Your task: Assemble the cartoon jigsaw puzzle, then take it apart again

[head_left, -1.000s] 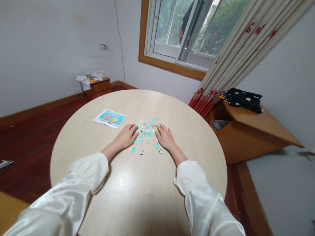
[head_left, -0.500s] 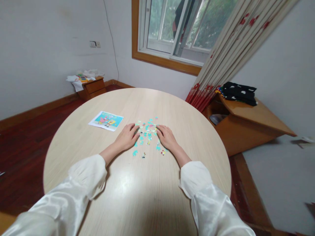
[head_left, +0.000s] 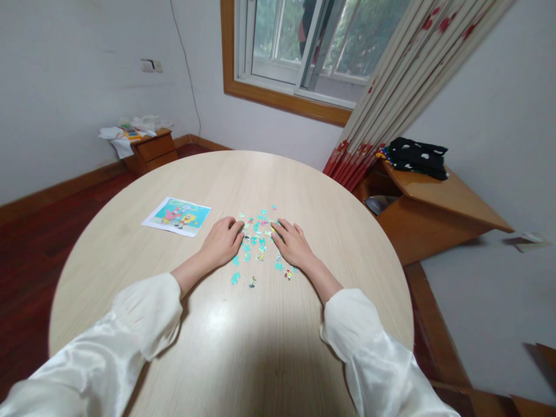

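Note:
Loose jigsaw puzzle pieces (head_left: 260, 242), mostly turquoise with some yellow, pink and dark ones, lie scattered on the round wooden table (head_left: 226, 347). My left hand (head_left: 222, 240) rests at the left edge of the pieces, fingers apart and palm down. On the opposite side, my right hand (head_left: 292, 243) lies with its fingers spread, the tips touching pieces at the right of the scatter. Neither hand holds a piece. Left of my left hand is a printed cartoon picture (head_left: 178, 216) on white paper, lying flat.
A tilted wooden cabinet (head_left: 438, 214) with black patterned cloth (head_left: 417, 157) on top stands beyond the table's right side. At the back left, a small drawer unit (head_left: 154, 147) carries papers and bags. A curtain (head_left: 377, 98) hangs beside the window (head_left: 299, 52).
My right hand has shifted slightly left over the pieces, its fingers more spread. The left hand stays beside the pieces. The camera view has turned a little.

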A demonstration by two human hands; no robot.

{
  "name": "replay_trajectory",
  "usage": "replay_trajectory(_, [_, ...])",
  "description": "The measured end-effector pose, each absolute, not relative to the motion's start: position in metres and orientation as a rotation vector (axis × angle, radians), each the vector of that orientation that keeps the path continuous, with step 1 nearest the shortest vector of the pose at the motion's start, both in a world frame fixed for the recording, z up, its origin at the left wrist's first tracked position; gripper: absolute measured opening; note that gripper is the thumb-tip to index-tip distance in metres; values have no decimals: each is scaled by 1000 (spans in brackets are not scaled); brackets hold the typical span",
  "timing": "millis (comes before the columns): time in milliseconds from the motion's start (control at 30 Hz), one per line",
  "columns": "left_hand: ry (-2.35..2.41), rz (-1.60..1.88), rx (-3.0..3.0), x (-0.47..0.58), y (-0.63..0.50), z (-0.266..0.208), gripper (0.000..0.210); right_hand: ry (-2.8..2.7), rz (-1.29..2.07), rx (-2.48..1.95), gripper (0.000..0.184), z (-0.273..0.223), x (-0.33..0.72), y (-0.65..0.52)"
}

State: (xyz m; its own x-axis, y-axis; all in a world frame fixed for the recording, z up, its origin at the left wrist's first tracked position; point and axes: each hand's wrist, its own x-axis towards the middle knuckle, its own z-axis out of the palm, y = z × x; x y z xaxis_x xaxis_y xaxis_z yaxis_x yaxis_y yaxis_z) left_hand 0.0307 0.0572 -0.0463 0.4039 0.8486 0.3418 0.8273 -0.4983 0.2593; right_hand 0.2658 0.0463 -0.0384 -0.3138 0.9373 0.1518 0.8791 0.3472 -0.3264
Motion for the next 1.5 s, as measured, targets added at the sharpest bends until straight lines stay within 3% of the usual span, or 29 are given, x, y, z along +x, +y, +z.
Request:
replay_trajectory(800, [1603, 685, 2570, 31, 62, -45, 33, -2227, 269, -1541, 38, -42, 267, 49])
replay_trajectory(1167, [1533, 948, 2573, 28, 62, -45, 22, -2182, 226, -1465, 37, -48, 270, 52])
replay_trajectory(1500, [1582, 985, 2505, 29, 58, -39, 21, -2155, 200, -1443, 36, -51, 272, 53])
